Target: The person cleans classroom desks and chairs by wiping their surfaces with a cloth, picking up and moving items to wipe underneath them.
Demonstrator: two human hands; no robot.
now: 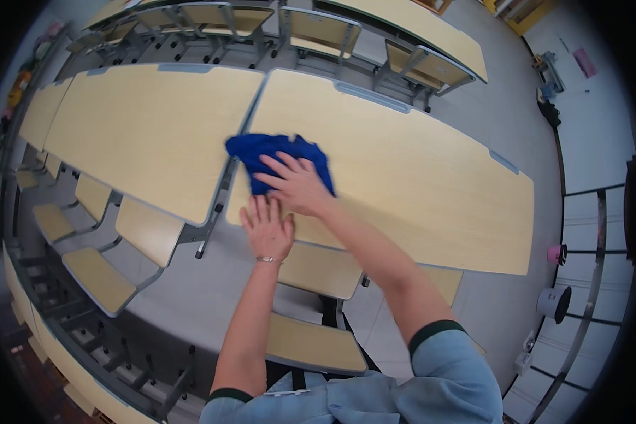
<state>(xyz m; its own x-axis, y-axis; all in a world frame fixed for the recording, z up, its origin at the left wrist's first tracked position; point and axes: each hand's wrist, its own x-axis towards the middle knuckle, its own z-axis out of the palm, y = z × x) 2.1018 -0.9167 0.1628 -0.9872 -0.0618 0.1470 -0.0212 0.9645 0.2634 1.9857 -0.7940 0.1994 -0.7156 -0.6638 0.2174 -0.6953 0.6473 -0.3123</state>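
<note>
A dark blue cloth [258, 146] lies crumpled on the left end of a light wood-coloured desk [424, 184], with its left corner reaching the seam to the neighbouring desk. My right hand [298, 187] rests on the cloth with fingers spread, pressing it flat against the desktop. Just below and to the left, my left hand [268, 230] lies with fingers stretched out at the desk's near edge, its fingertips close to the cloth's lower edge. A thin bracelet [268, 259] circles the left wrist.
A second desk [148, 134] adjoins on the left. Chairs [99, 279] stand on the near side, and more chairs [321, 32] and another desk [424, 28] are beyond. Along the right wall is a grey bin [552, 302].
</note>
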